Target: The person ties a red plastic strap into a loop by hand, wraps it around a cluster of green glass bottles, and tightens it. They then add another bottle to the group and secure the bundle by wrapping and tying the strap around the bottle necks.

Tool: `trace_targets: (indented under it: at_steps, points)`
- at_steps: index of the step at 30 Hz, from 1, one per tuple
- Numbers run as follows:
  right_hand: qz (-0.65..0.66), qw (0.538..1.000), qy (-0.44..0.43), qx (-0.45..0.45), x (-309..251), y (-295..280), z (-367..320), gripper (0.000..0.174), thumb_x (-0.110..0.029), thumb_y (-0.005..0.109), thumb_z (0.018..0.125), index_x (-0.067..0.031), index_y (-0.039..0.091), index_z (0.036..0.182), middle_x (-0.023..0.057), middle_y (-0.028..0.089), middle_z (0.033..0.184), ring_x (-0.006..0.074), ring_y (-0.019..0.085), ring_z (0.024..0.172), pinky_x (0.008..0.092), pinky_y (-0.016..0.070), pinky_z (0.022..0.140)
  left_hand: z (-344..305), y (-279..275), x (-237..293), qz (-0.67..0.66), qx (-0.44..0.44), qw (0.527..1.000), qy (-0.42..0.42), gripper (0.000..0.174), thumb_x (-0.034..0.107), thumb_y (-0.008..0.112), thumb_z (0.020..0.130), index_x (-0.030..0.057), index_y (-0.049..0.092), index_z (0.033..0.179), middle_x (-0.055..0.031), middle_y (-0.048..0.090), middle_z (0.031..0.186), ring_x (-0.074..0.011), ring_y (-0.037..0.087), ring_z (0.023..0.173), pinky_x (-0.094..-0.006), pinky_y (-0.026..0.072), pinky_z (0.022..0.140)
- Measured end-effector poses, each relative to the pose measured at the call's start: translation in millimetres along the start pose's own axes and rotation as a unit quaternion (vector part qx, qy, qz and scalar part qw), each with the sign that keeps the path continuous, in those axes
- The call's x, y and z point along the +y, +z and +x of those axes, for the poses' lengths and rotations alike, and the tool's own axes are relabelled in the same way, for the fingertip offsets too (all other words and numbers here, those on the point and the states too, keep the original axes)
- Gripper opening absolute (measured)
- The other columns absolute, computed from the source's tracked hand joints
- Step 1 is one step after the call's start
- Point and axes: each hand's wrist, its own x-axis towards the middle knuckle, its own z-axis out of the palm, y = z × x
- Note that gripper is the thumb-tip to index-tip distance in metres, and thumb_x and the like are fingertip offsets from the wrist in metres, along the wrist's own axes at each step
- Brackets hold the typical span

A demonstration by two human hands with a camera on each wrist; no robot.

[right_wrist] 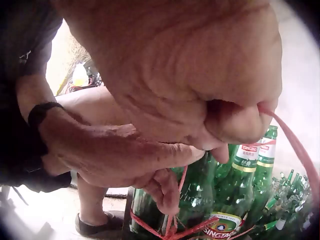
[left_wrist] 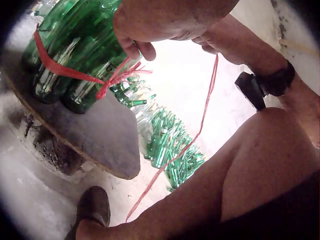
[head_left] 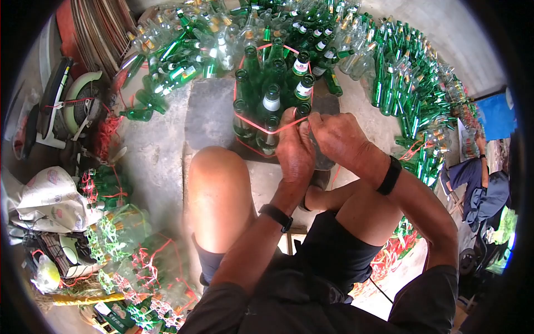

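Observation:
A bundle of green bottles (head_left: 271,103) stands upright on a dark board (head_left: 211,106), with red twine (head_left: 261,129) round the necks. In the left wrist view a lower red band with a knot (left_wrist: 102,89) circles the bottles. My left hand (head_left: 295,153) is at the near right corner of the bundle, its thumb and fingers pinching the twine by a bottle neck. Right beside it, my right hand (head_left: 342,136) is curled round the red twine (right_wrist: 295,142), which comes out of the fist in the right wrist view. A loose length of twine (left_wrist: 200,130) hangs below the right hand.
Many loose green and clear bottles (head_left: 400,72) lie heaped behind and to the right. Tied bottles (head_left: 150,267) stand at the lower left, near a white sack (head_left: 53,200). A fan (head_left: 83,106) stands at the left. Another person's arm (head_left: 483,161) shows at far right.

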Motion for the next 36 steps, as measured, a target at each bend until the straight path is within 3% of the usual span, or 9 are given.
trace_targets:
  at_steps: [2, 4, 6, 25, 27, 28, 30, 36]
  points:
    - [-0.009, 1.0, -0.025, 0.016, -4, -1, 0, 0.01, -0.01, 0.063, 0.087, -0.0057, 0.055, 0.088, 0.0085, 0.064, 0.064, 0.0267, 0.068, 0.059, 0.0391, 0.0533, 0.052, -1, -1, 4, -0.014, -0.011, 0.999, -0.03, 0.034, 0.013, 0.054, 0.104, -0.0037, 0.055, 0.134, -0.0257, 0.066, 0.118, -0.0411, 0.067, 0.099, -0.0436, 0.054, 0.087]
    - [-0.01, 1.0, -0.011, -0.019, -9, -7, 1, 0.01, -0.01, 0.066, 0.078, -0.0047, 0.059, 0.084, 0.0101, 0.064, 0.07, 0.0294, 0.07, 0.063, 0.0396, 0.0558, 0.054, -3, -3, 4, -0.026, -0.021, 0.998, -0.06, 0.034, 0.013, 0.055, 0.103, -0.0034, 0.056, 0.133, -0.0263, 0.065, 0.119, -0.0434, 0.065, 0.104, -0.045, 0.0524, 0.091]
    - [-0.001, 1.0, -0.013, -0.022, -13, -9, 0, 0.01, -0.009, 0.066, 0.078, -0.0049, 0.059, 0.084, 0.01, 0.063, 0.07, 0.0296, 0.07, 0.062, 0.04, 0.0556, 0.053, -2, -5, 3, -0.024, -0.035, 0.998, -0.049, 0.036, 0.019, 0.055, 0.105, -0.002, 0.055, 0.134, -0.0261, 0.062, 0.127, -0.043, 0.064, 0.109, -0.0449, 0.0538, 0.091]
    - [0.015, 0.999, -0.024, -0.022, -20, -4, -6, 0.012, -0.01, 0.063, 0.084, -0.0023, 0.057, 0.092, 0.0094, 0.064, 0.066, 0.0274, 0.069, 0.06, 0.039, 0.0525, 0.051, -1, -4, 5, -0.086, -0.019, 0.993, -0.072, 0.031, 0.016, 0.056, 0.103, 0.0006, 0.058, 0.13, -0.0247, 0.066, 0.114, -0.0428, 0.067, 0.097, -0.046, 0.0556, 0.079]
    - [0.02, 0.999, -0.027, -0.024, -20, -2, -6, 0.012, -0.01, 0.063, 0.084, -0.002, 0.057, 0.092, 0.0092, 0.065, 0.066, 0.0273, 0.069, 0.06, 0.0391, 0.0526, 0.052, -3, -5, 4, -0.073, -0.039, 0.994, -0.076, 0.04, 0.002, 0.059, 0.097, -0.0037, 0.054, 0.136, -0.0188, 0.07, 0.115, -0.027, 0.071, 0.099, -0.0369, 0.0566, 0.085]
    - [0.024, 0.999, -0.029, -0.026, -20, -2, -6, 0.012, -0.01, 0.063, 0.084, -0.0017, 0.058, 0.092, 0.0091, 0.065, 0.066, 0.0272, 0.069, 0.06, 0.0391, 0.0527, 0.052, -3, -5, 4, -0.074, -0.038, 0.994, -0.076, 0.04, 0.002, 0.059, 0.097, -0.0037, 0.054, 0.136, -0.0188, 0.07, 0.115, -0.027, 0.071, 0.099, -0.0369, 0.0566, 0.085]
    - [0.021, 0.999, -0.026, -0.038, -22, -6, -4, 0.012, -0.009, 0.063, 0.084, -0.0014, 0.058, 0.091, 0.0094, 0.065, 0.066, 0.0274, 0.069, 0.06, 0.0391, 0.0527, 0.052, -3, -5, 5, -0.074, -0.023, 0.994, -0.075, 0.032, 0.013, 0.058, 0.101, 0.0021, 0.058, 0.131, -0.0241, 0.066, 0.11, -0.0416, 0.068, 0.092, -0.0459, 0.0557, 0.076]
    - [-0.004, 0.997, -0.025, -0.072, -24, -13, 1, 0.012, -0.008, 0.064, 0.081, -0.0007, 0.059, 0.09, 0.0104, 0.066, 0.066, 0.028, 0.069, 0.058, 0.0389, 0.0529, 0.052, 1, -6, 8, -0.084, -0.028, 0.992, -0.089, 0.037, 0.011, 0.058, 0.1, 0.0037, 0.055, 0.136, -0.0225, 0.067, 0.106, -0.0399, 0.068, 0.089, -0.045, 0.0554, 0.075]
